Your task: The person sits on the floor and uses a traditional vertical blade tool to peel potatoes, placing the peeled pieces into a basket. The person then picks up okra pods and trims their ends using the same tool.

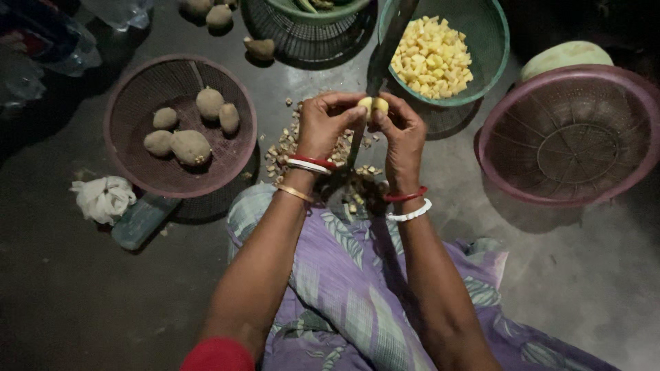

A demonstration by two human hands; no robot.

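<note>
— What do you see around you, from big to small?

— On my right stands an empty pink plastic basket point(570, 134). On my left, a brown round basket point(130, 89) with whole unpeeled potatoes point(190, 146). Ahead, a green plastic basket point(491, 41) with yellow potato cubes point(432, 58). I see no label or sign; only a clear plastic bag point(41, 48) far left.

— And your hands?

— My left hand point(323, 127) and right hand point(402, 137) both pinch one small peeled yellow potato piece point(375, 106) against the upright floor blade point(385, 48). I think I am in the cutting step. It needs a steady push, fingertips away from the edge.
</note>
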